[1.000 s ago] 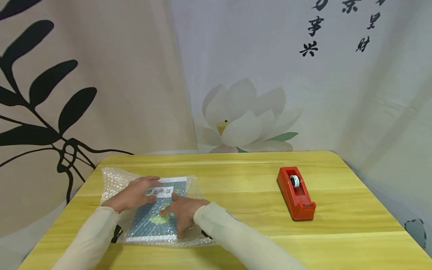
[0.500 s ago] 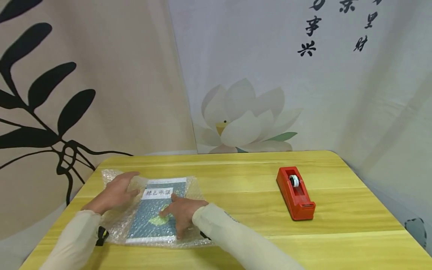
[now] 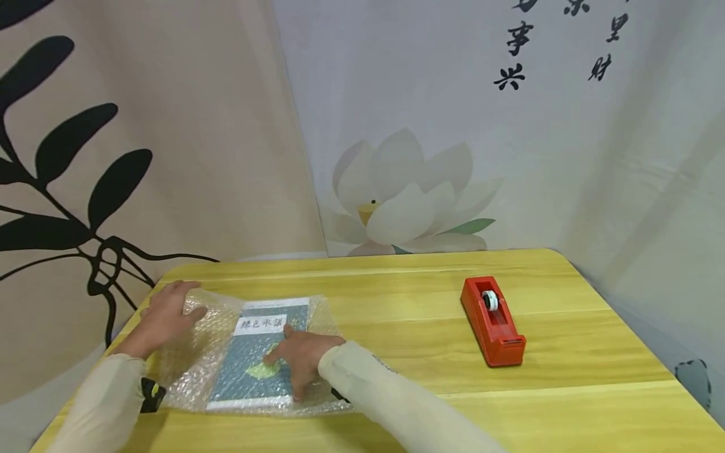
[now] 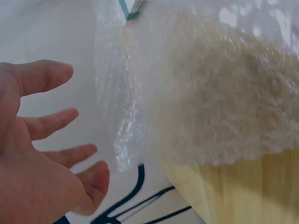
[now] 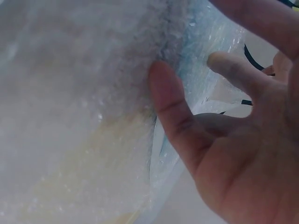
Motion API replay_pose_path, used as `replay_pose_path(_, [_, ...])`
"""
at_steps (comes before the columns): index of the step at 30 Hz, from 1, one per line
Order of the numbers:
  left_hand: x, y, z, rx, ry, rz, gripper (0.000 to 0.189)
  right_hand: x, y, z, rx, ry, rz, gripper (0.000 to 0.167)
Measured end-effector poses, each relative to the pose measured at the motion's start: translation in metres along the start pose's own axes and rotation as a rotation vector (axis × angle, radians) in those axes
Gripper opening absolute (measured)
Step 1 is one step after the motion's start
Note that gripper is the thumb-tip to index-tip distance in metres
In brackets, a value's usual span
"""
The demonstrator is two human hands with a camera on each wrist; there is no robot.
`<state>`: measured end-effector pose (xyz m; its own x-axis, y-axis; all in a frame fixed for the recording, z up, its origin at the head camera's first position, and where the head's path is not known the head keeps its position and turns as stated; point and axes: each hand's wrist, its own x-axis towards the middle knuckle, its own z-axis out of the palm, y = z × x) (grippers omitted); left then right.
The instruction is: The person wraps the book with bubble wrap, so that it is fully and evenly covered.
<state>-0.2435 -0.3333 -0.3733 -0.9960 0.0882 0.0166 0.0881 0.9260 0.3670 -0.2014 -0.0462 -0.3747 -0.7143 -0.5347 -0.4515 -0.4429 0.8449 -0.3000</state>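
Observation:
A blue book (image 3: 249,352) with a white title label and a pale green leaf shape shows through clear bubble wrap (image 3: 189,371) at the left of the table. My left hand (image 3: 167,318) is at the wrap's left end, thumb and fingers spread; in the left wrist view nothing lies between those fingers, and the wrap's edge (image 4: 124,126) runs just past the fingertips. On the book's right side rests my right hand (image 3: 306,358), its fingers apart. Seen from the right wrist, that hand's thumb (image 5: 170,100) touches the bubble wrap.
A red tape dispenser (image 3: 494,324) with a small roll of tape stands on the right part of the wooden table (image 3: 408,302). Behind the far edge hangs a printed curtain (image 3: 413,94) with a lotus and dark leaves.
My left hand has moved left, off the book and out to the wrap's left end, uncovering the title label. My right hand has stayed in place on the book.

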Motion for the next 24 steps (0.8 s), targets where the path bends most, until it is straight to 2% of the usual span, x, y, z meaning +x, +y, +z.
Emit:
replay_pose_path(3, [0.001,-0.007,-0.003,-0.008,-0.018,-0.049,0.065,0.001,0.001,0.0,-0.005,0.005,0.002,0.088])
replay_pose_path(6, [0.002,-0.013,-0.005,-0.029,-0.064,-0.102,0.068,0.001,0.001,0.0,-0.004,0.007,0.008,0.087])
replay_pose_path(12, [0.001,-0.023,-0.007,-0.197,-0.233,-0.216,0.078,0.001,0.001,0.001,0.014,0.009,0.018,0.088])
replay_pose_path(15, [0.001,-0.029,-0.006,-0.274,-0.287,-0.269,0.082,0.0,0.001,0.001,0.021,0.01,0.016,0.088])
replay_pose_path(21, [0.001,-0.04,0.001,-0.364,-0.327,-0.296,0.076,0.001,0.002,0.001,0.021,0.011,0.009,0.09])
replay_pose_path(24, [0.002,-0.042,0.004,-0.374,-0.321,-0.296,0.07,0.002,0.002,0.001,0.022,0.009,0.011,0.09])
